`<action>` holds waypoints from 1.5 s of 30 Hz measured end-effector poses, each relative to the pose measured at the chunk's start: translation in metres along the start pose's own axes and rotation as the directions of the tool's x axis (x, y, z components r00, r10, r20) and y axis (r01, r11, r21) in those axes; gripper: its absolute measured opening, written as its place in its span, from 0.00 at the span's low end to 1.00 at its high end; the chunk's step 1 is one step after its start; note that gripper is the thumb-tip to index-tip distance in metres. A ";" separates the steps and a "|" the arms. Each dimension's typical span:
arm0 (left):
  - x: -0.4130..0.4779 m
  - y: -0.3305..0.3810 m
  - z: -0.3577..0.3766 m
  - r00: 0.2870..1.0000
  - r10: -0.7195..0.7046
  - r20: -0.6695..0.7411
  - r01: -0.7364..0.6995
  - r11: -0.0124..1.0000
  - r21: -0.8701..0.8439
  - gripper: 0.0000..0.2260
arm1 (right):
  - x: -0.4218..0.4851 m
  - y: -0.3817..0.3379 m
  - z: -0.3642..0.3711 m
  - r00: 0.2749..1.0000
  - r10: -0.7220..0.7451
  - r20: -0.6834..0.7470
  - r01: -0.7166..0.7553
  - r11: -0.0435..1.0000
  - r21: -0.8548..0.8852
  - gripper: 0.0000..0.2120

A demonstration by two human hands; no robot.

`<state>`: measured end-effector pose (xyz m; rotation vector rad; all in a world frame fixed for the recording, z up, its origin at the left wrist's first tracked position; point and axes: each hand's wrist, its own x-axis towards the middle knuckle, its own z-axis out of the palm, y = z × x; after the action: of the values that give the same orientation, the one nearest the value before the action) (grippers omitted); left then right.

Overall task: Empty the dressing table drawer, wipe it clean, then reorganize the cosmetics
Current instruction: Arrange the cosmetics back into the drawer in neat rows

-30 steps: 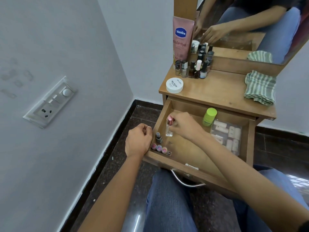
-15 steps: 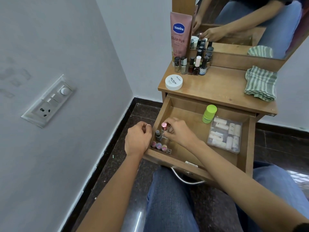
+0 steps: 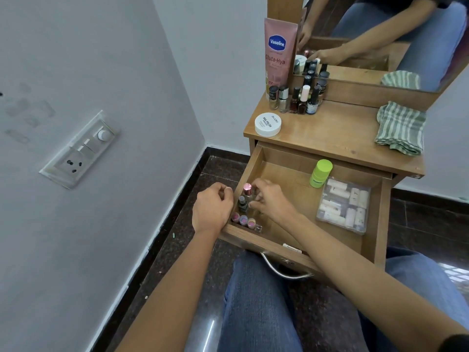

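Head view: right hand (image 3: pixel 272 203) fingers pinch pink-capped bottle (image 3: pixel 247 187) in drawer (image 3: pixel 304 156); left hand (image 3: pixel 212 209) fingers curled, empty.

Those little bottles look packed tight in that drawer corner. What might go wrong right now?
The right hand holds the pink-capped bottle right beside the grey-capped bottle. A nudge might topple either onto the small bottles lined against the front wall of the drawer. Drawing the wrist back carelessly might knock them over too.

The person wears blue jeans (image 3: pixel 256 301) and a dark sleeve (image 3: pixel 455 343) above bare forearms.
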<state>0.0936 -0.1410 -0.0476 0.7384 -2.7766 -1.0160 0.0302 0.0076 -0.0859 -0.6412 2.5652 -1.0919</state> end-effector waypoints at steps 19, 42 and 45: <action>-0.004 0.003 -0.004 1.000 -0.026 0.016 0.026 1.000 -0.002 0.09 | 0.053 -0.079 -0.186 0.699 -0.154 -0.698 0.145 0.987 -0.072 0.12; 0.000 0.002 -0.003 1.000 -0.026 0.015 0.026 0.999 0.028 0.09 | 0.111 -0.133 -0.276 0.538 -0.540 -0.648 0.289 0.840 -0.460 0.18; 0.001 0.001 -0.003 1.000 -0.019 0.008 0.019 1.000 0.019 0.09 | 0.071 -0.141 -0.277 0.497 -0.596 -0.631 0.361 0.803 -0.474 0.18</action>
<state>0.0933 -0.1422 -0.0445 0.7667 -2.7946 -0.9997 -0.1058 0.0533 0.1987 -1.2838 3.4464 -1.4026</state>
